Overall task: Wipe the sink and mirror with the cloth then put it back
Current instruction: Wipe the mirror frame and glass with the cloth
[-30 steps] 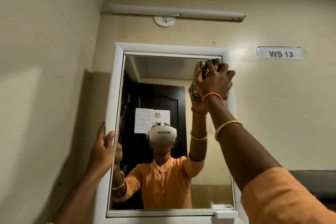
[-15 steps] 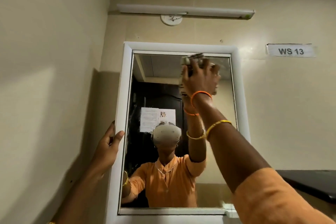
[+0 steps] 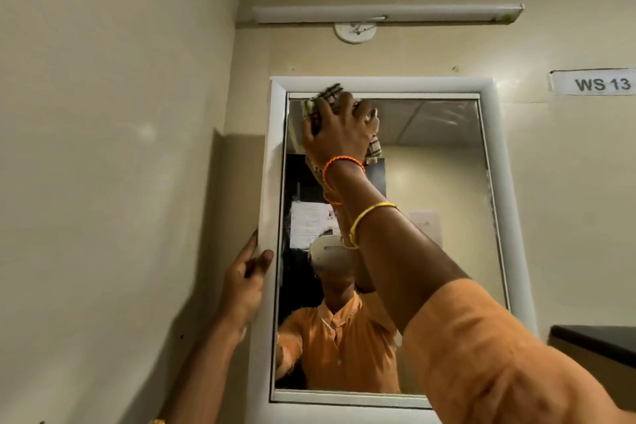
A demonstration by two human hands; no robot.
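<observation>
A white-framed mirror (image 3: 444,217) hangs on the cream wall in front of me. My right hand (image 3: 339,134) presses a checked cream-and-dark cloth (image 3: 325,98) flat against the glass at the mirror's top left corner; most of the cloth is hidden under the palm. My left hand (image 3: 246,280) grips the mirror's left frame edge about halfway up, thumb on the front. The sink is out of view.
A tube light (image 3: 385,13) and a round wall fitting (image 3: 355,32) sit above the mirror. A "WS 13" label (image 3: 597,83) is on the wall to the right. A dark counter edge (image 3: 599,337) juts out at the lower right. A side wall stands close on the left.
My right hand has slid the cloth leftward along the top of the glass, from the upper right to the upper left corner. My left hand stays on the frame.
</observation>
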